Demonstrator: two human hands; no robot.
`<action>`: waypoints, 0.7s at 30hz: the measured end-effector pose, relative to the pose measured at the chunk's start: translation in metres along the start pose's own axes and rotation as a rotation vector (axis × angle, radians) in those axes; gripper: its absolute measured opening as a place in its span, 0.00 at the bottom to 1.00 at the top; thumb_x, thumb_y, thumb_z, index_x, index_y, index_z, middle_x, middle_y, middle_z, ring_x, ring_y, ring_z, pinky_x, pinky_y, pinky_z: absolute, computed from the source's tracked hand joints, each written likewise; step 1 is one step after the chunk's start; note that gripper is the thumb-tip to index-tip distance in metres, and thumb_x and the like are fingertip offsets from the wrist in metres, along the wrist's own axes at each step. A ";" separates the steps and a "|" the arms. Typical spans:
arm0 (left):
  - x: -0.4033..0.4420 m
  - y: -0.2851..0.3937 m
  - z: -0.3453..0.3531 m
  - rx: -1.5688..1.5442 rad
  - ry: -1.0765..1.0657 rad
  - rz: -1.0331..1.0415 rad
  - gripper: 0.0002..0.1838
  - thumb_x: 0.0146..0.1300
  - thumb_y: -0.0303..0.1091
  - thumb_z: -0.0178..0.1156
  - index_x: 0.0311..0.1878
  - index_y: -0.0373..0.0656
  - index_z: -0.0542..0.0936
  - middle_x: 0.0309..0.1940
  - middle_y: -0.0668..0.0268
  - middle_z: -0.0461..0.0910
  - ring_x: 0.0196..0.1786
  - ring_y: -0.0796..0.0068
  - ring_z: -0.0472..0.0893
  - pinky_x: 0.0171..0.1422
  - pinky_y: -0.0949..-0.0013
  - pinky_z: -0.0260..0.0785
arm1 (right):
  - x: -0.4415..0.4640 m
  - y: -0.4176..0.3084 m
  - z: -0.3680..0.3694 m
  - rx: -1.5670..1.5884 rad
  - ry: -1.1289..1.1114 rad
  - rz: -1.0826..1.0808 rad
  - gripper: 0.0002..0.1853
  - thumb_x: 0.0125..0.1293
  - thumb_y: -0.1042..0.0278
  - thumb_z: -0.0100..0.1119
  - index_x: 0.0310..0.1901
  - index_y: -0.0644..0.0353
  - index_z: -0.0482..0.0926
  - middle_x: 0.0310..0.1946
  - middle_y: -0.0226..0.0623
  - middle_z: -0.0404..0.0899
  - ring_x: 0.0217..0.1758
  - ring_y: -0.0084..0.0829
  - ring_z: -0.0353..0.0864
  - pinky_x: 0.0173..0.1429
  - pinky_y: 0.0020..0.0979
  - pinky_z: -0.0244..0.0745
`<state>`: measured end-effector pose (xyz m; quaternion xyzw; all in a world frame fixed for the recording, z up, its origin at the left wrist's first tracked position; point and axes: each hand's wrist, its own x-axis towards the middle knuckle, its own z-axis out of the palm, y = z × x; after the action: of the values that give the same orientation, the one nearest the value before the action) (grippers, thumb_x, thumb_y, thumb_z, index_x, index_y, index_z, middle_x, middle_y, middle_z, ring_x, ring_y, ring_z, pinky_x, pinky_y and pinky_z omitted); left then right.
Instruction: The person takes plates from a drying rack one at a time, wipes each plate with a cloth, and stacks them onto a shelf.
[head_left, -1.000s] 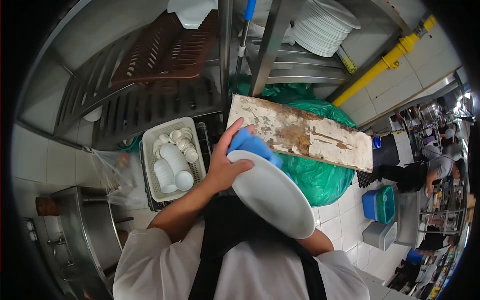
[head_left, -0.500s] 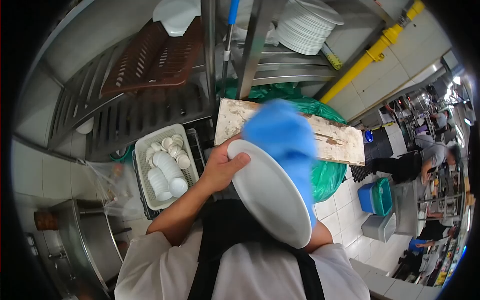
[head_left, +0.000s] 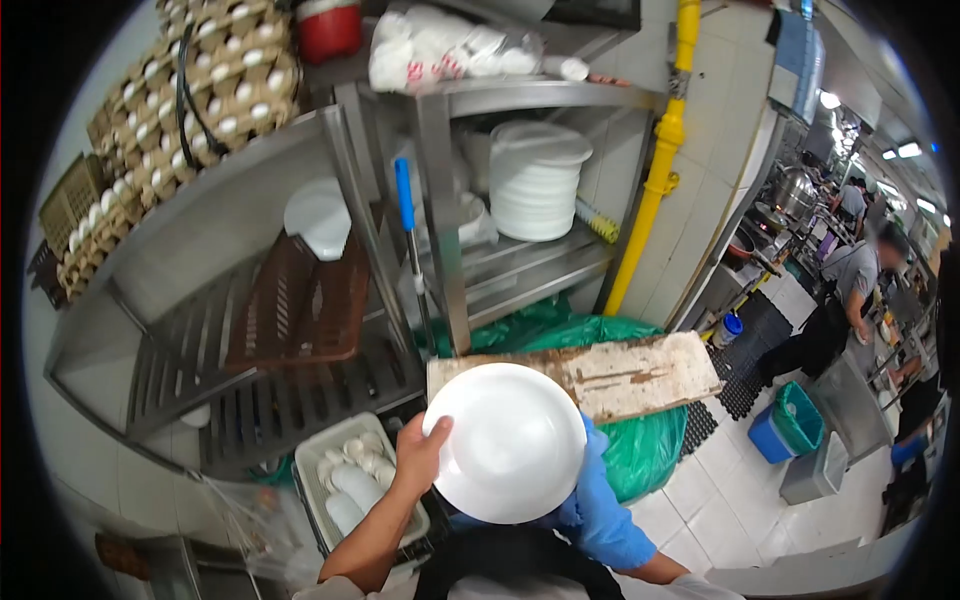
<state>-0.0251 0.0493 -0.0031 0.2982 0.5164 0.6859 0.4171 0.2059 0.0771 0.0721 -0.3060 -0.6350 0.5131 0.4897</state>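
A white plate (head_left: pixel 510 443) is before the wooden board (head_left: pixel 645 375), its rim gripped by the left hand (head_left: pixel 418 457). Blue cloth (head_left: pixel 608 515), also before the board, hides the right hand; I cannot tell its grip. Stacked plates (head_left: pixel 537 188) stand beyond the board.

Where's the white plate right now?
In the head view, the plate is at lower centre, gripped at its left edge by the left hand, with the blue cloth at its right.
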 end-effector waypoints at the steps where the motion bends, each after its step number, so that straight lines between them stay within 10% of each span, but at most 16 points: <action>1: 0.010 0.004 -0.001 0.173 -0.036 0.039 0.15 0.67 0.36 0.61 0.49 0.34 0.79 0.39 0.67 0.83 0.40 0.81 0.78 0.47 0.74 0.71 | 0.006 0.005 -0.002 0.055 0.064 0.008 0.15 0.61 0.76 0.56 0.50 0.65 0.73 0.56 0.41 0.69 0.56 0.30 0.72 0.56 0.29 0.71; 4: 0.047 0.036 0.006 0.510 -0.148 0.097 0.19 0.66 0.37 0.61 0.55 0.33 0.76 0.42 0.65 0.82 0.43 0.78 0.79 0.51 0.71 0.71 | 0.023 0.084 -0.038 0.187 -0.023 0.278 0.33 0.60 0.73 0.49 0.69 0.56 0.56 0.61 0.44 0.65 0.62 0.35 0.67 0.66 0.34 0.65; 8: 0.120 0.106 0.035 0.427 -0.213 0.454 0.34 0.63 0.39 0.63 0.68 0.34 0.63 0.58 0.56 0.74 0.56 0.72 0.75 0.61 0.70 0.67 | 0.066 -0.006 -0.040 0.971 -0.132 0.349 0.29 0.65 0.61 0.38 0.68 0.56 0.56 0.59 0.48 0.69 0.56 0.40 0.76 0.59 0.36 0.74; 13: 0.221 0.179 0.083 1.008 0.303 0.924 0.49 0.55 0.40 0.69 0.72 0.33 0.51 0.65 0.45 0.64 0.65 0.54 0.70 0.65 0.62 0.65 | 0.143 -0.071 -0.021 0.984 0.028 0.222 0.26 0.67 0.57 0.40 0.64 0.58 0.61 0.38 0.43 0.76 0.36 0.37 0.77 0.41 0.35 0.74; 21: 0.252 0.171 0.105 0.548 0.344 0.888 0.45 0.52 0.30 0.63 0.72 0.37 0.52 0.48 0.53 0.80 0.40 0.67 0.84 0.49 0.68 0.74 | 0.297 -0.067 -0.023 0.785 0.310 -0.037 0.21 0.67 0.54 0.43 0.57 0.57 0.66 0.27 0.38 0.78 0.27 0.32 0.78 0.33 0.33 0.74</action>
<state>-0.1019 0.2993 0.1853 0.4688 0.5612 0.6753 -0.0957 0.1362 0.3304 0.2269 -0.1586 -0.3156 0.6549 0.6681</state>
